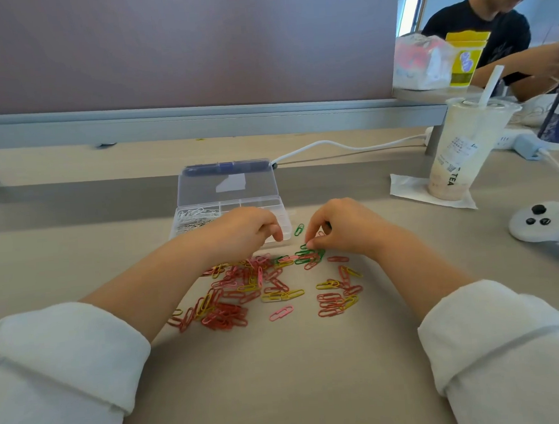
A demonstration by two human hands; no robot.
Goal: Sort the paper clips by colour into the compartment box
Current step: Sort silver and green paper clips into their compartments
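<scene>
Head view: right hand pinches a green wire paper clip on the beige tabletop — left hand curls by the clear plastic compartment box, I cannot tell round what. Next, green needs an empty slot.

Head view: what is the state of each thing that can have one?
Box, lid open.
White clips, sorted in the box's left compartment.
Coloured clips, loose on the table.
Left hand, fingers curled; contents hidden.
Right hand, pinches a green clip.
Cup, upright, straw in.
</scene>
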